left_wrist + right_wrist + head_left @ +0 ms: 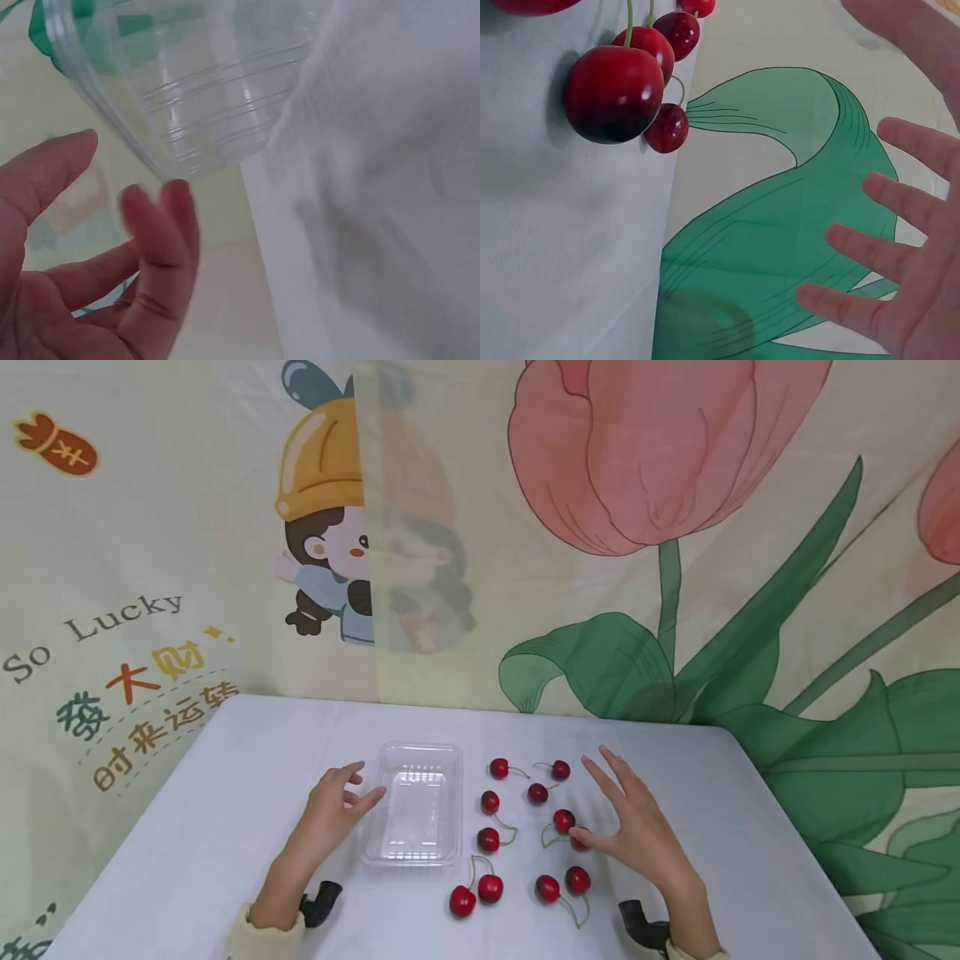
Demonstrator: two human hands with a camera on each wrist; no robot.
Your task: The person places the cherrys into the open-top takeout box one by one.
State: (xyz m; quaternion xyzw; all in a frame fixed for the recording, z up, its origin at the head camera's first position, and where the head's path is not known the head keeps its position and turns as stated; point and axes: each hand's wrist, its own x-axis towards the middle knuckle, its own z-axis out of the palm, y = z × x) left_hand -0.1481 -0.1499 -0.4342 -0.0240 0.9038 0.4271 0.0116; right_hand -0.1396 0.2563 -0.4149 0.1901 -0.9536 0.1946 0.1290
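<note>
A clear plastic tray (415, 810) lies on the white table, with nothing inside it. At its left side is my left hand (327, 814), fingers loosely bent; the thumb tip overlaps the tray's left rim in the head view. The left wrist view shows the fingers apart from the tray wall (217, 97). My right hand (641, 831) hovers over the right-hand cherries with its fingers spread. Its thumb partly hides one red cherry (581, 843), beside another cherry (564, 821). In the right wrist view a large cherry (615, 94) stands left of the spread fingers (870, 251).
Several more red cherries with green stems lie right of the tray, among them a joined pair (491, 888) near the front and a cherry (498, 767) at the back. A printed curtain (450, 677) hangs behind the table (262, 752). Black wrist mounts (321, 903) sit on both wrists.
</note>
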